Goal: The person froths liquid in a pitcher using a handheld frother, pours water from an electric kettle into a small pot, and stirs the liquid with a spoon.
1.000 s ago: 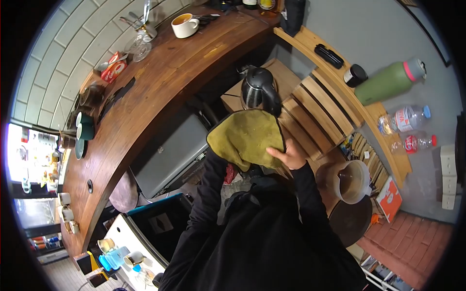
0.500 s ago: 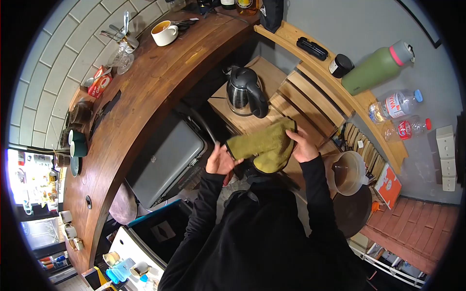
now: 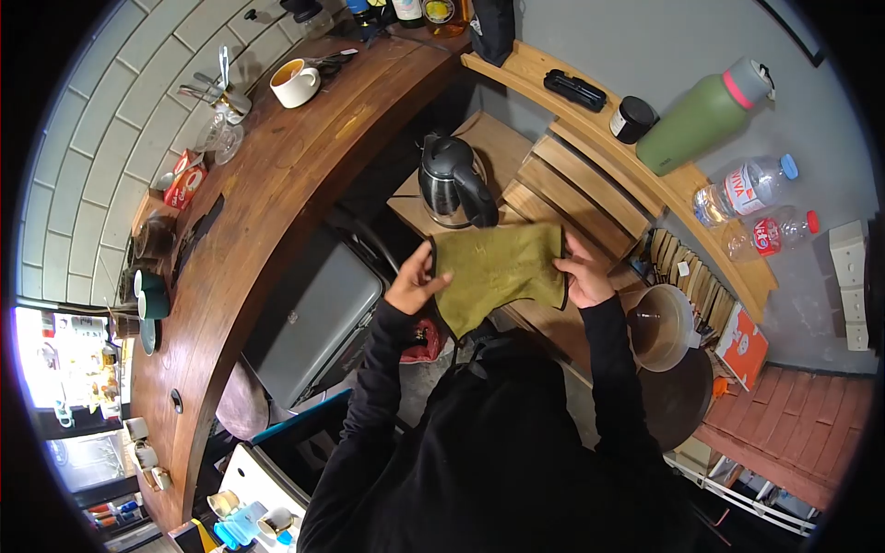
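An olive-green cloth [image 3: 498,267] with dark edging is spread between my two hands, its lower edge hanging down. My left hand [image 3: 418,279] grips its left edge, thumb on the near face. The right edge is pinched in my right hand [image 3: 584,271]. Just beyond the cloth, a black and steel electric kettle [image 3: 454,182] stands on a wooden surface, its handle pointing toward the cloth.
A curved wooden counter [image 3: 267,203] runs along the left, holding a white cup [image 3: 295,85]. On the right ledge stand a green bottle [image 3: 705,120] and plastic bottles [image 3: 747,191]. A grey case [image 3: 313,309] lies below the counter; a clear bucket [image 3: 661,327] sits at right.
The cloth was bunched and folded over; now it is stretched out flat between both hands. My left hand has closed on its left edge. The view has shifted slightly.
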### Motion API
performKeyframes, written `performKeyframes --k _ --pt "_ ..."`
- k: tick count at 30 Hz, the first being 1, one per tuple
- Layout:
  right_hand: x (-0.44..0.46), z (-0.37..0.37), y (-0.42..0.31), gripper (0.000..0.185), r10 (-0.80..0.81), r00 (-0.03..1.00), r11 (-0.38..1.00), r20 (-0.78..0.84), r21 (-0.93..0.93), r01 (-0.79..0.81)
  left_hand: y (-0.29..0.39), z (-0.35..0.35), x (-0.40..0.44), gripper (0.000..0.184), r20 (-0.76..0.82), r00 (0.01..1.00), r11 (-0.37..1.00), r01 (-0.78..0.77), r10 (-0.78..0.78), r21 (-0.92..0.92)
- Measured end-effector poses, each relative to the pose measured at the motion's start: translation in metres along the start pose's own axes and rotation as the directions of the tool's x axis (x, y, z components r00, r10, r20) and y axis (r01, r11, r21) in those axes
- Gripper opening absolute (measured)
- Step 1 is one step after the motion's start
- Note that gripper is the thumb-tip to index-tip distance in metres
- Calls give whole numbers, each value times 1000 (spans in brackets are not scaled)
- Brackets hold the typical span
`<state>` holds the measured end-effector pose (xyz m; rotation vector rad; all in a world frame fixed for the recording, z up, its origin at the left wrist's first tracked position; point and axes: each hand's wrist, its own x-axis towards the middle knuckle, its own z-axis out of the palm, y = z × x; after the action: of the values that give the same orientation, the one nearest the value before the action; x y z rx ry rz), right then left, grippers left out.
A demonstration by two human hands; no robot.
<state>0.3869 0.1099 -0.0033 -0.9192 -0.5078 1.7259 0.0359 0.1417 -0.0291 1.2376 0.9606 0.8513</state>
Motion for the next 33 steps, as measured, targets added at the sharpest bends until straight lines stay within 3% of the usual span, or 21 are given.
performKeyframes --k 1,3,5,6,8,9,10,12,16,20,22,23,25,26,27,28,30,31,33 --pt "-7 15 -14 55 -113 987 994 112 9 113 16 -3 4 42 -26 999 999 -44 44 -19" --pt "-4 13 -18 48 -156 976 985 154 -43 165 38 -9 9 17 -42 978 967 -210 206 -146" --pt "-1 9 -23 38 -227 943 952 242 -148 267 51 -13 7 35 -36 977 948 -212 210 -237" --pt "0 8 -26 37 -259 922 926 287 -197 321 50 -18 11 35 -31 976 948 -215 213 -237" --pt "3 6 -32 43 -308 871 856 384 -288 429 46 -32 22 45 120 935 935 -344 333 87" --pt "5 16 -33 38 -358 854 758 378 -416 502 46 -30 23 48 109 947 945 -312 302 96" --pt "4 15 -31 38 -357 853 758 381 -415 503 45 -28 21 48 107 947 945 -314 304 97" --pt "7 7 -23 34 -184 981 842 59 -506 188 45 -27 19 51 37 981 968 -193 189 161" --pt "26 -6 -8 26 -336 939 851 72 -405 335 62 -16 14 47 85 979 961 -197 183 192" --pt "23 -3 -18 17 -259 959 928 117 -244 281 79 -11 9 45 151 983 981 -126 103 148" --pt "16 -5 -19 21 -343 923 695 173 -615 374 75 -9 11 37 89 978 965 -201 189 166" --pt "15 -5 -21 40 -332 922 562 201 -743 364 73 -5 13 37 92 977 964 -206 193 167" --pt "14 8 -14 47 -417 890 558 186 -721 412 67 10 15 36 -25 946 884 -293 323 364" --pt "14 16 -11 55 -496 852 549 169 -699 458 64 17 15 36 -21 945 883 -297 326 364" --pt "11 21 -12 66 -441 891 589 103 -716 374 60 25 15 39 -93 972 939 -178 213 295" --pt "11 21 -9 66 -446 889 587 102 -717 376 55 35 16 42 -157 983 975 -55 91 215" --pt "18 18 5 66 -382 920 624 -90 -759 184 37 64 29 47 -187 937 945 -257 295 201" --pt "24 22 18 62 -486 871 611 -67 -739 284 40 82 32 50 -181 940 945 -250 289 212" --pt "27 21 29 44 -402 915 654 -18 -706 273 49 116 36 58 -109 974 971 -177 196 163"
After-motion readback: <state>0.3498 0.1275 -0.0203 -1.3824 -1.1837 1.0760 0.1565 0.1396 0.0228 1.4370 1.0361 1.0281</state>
